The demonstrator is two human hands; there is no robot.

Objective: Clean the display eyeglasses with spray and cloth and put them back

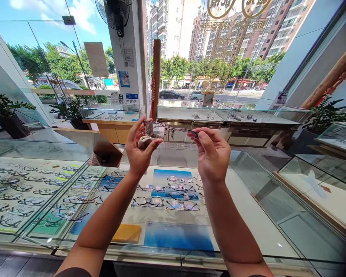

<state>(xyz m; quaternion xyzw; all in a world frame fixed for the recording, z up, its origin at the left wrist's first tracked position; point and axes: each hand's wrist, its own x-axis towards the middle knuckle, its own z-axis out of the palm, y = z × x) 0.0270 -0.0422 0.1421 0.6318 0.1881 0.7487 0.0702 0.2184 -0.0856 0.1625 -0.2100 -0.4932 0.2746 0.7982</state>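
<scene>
Both hands grasp one pair of glasses (169,129), held up over the glass counter (230,215). The left hand (140,148) has the frame's left end in its fingers, with a small pale thing (144,142), perhaps a cloth, tucked between thumb and fingers. The right hand (215,152) pinches the frame's other end between thumb and forefinger.

Below, rows of other glasses (147,201) lie in the counter, some on a blue sheet (173,174); the forearms cross in front and hide part of them. Nearer the body are a second blue sheet (178,236) and, beside it, a yellow box or pad (127,233). More frames (25,188) fill the section at the left. A brown wooden stand (106,152) rises on the counter's far side, left of the left hand.

Past the hands, a long display case (187,112) runs along the window, with a wooden post (156,77) before it. A fan (113,15) hangs on a pillar; a potted plant (10,111) stands at the far left. Beyond the panes are trees, parked cars and tall buildings in daylight.
</scene>
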